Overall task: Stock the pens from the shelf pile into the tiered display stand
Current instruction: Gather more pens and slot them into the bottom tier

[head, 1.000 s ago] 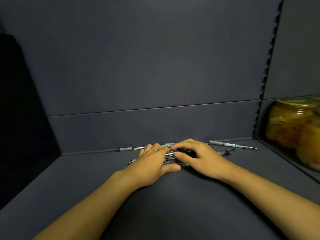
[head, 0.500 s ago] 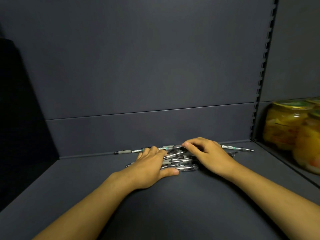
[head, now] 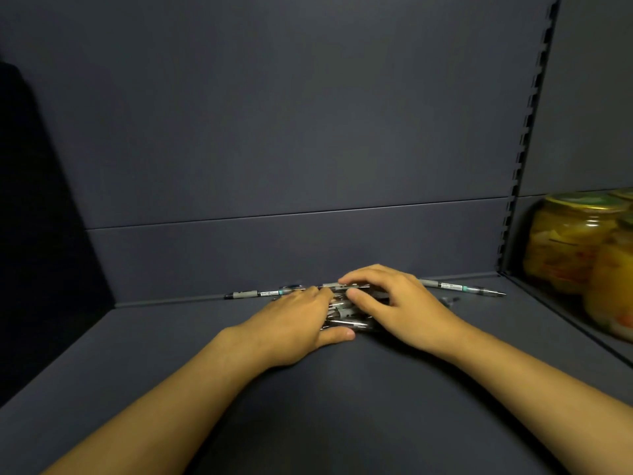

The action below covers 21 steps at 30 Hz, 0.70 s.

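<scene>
My left hand (head: 294, 320) and my right hand (head: 397, 303) lie close together, almost touching, over the small pile of clear-barrelled pens with grey grips (head: 342, 311) at the back of the dark grey metal shelf (head: 308, 406). The left hand's fingers lie fairly straight across the pile's left side, thumb flat on the shelf along the near edge. The right hand is arched over the pile's right side, fingers curled down on the far pens and the thumb pressed against the middle (whether it truly grips any pen I cannot tell). One loose pen (head: 260, 294) sticks out to the left along the back wall, another loose pen (head: 462, 287) to the right. Well off to the right, past the slotted upright (head: 524, 149), stand blurred glass jars of yellow preserves (head: 565, 241).
</scene>
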Each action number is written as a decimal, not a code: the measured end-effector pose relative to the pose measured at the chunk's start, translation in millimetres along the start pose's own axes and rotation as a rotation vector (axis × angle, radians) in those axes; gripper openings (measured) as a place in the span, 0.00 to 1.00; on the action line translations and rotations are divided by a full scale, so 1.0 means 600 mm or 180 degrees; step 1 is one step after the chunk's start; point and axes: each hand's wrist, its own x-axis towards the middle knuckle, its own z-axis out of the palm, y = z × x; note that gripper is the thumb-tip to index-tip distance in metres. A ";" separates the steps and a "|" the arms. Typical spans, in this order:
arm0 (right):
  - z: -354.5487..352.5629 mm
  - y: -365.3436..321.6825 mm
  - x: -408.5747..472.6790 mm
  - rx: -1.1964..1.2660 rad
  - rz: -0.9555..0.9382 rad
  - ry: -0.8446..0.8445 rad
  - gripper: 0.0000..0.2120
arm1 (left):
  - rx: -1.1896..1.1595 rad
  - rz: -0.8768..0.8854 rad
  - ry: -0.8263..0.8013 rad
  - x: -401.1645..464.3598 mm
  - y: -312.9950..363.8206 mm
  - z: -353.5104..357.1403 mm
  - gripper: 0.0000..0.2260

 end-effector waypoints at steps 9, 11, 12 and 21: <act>-0.004 0.019 -0.004 0.0148 0.0344 -0.0066 0.09 | -0.0141 0.0066 -0.0121 -0.002 0.002 -0.004 0.23; -0.001 0.018 -0.004 0.0150 0.0345 -0.0103 0.09 | -0.0113 0.0064 -0.0106 -0.002 0.004 -0.005 0.22; 0.001 0.015 -0.003 0.0136 0.0332 -0.0095 0.09 | -0.0122 0.0064 -0.0092 -0.003 0.005 -0.006 0.21; 0.020 -0.014 0.003 0.0237 0.0161 -0.0095 0.14 | 0.0112 0.0283 0.0038 -0.005 0.025 -0.006 0.15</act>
